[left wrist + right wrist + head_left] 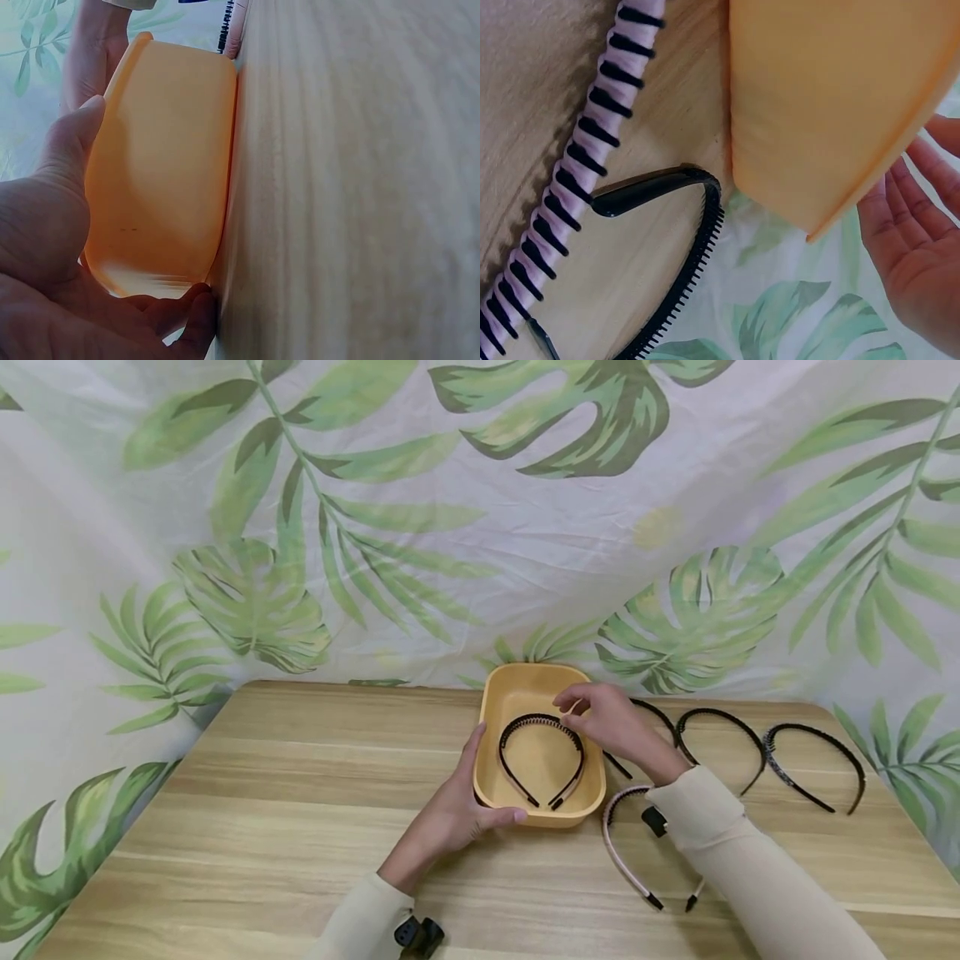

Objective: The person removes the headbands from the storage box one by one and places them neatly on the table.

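A yellow-orange plastic container (491, 693) stands on the wooden table, and inside it lies a black toothed headband (577, 760) with its two ends toward the front. My left hand (453, 810) grips the container's left front corner, thumb over the front rim and fingers along the side. In the left wrist view that hand (45, 240) curls around the container's outer wall (165, 150). My right hand (607, 718) is over the container's right rim, fingers loosely bent, fingertips right at the top of the headband. In the right wrist view the container wall hides its fingertips.
Right of the container lie a pink headband (618, 852) with black teeth, partly under my right forearm, and black headbands (723, 712), including one at far right (821, 731). A leaf-print cloth (405, 568) hangs behind the table (300, 793).
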Available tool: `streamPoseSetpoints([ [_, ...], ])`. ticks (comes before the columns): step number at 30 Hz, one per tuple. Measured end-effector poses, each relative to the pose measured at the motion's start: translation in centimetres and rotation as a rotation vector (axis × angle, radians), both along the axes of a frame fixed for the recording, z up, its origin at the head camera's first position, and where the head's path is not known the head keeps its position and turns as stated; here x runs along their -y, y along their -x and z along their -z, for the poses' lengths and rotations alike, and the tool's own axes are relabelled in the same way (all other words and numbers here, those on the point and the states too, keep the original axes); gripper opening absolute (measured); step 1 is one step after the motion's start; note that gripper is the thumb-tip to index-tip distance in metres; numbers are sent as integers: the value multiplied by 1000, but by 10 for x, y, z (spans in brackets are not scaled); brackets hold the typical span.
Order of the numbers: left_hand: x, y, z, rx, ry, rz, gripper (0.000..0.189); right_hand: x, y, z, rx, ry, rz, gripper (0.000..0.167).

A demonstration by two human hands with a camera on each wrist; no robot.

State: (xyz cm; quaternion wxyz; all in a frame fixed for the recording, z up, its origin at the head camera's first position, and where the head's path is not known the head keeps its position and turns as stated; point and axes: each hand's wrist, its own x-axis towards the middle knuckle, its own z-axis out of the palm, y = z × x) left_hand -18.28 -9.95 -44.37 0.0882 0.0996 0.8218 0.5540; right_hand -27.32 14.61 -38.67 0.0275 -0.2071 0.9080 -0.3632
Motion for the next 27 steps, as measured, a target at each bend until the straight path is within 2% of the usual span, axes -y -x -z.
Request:
streamPoseSetpoints([
  [5, 1, -1, 0, 5, 11, 4, 133, 4, 5, 2, 20, -21, -6, 25],
  [18, 1, 0, -1, 4, 30, -2, 129, 9, 25, 10, -10, -65, -97, 26],
  [27, 0, -1, -3, 0, 42, -7, 129, 12, 41, 22, -76, -72, -150, 26],
])
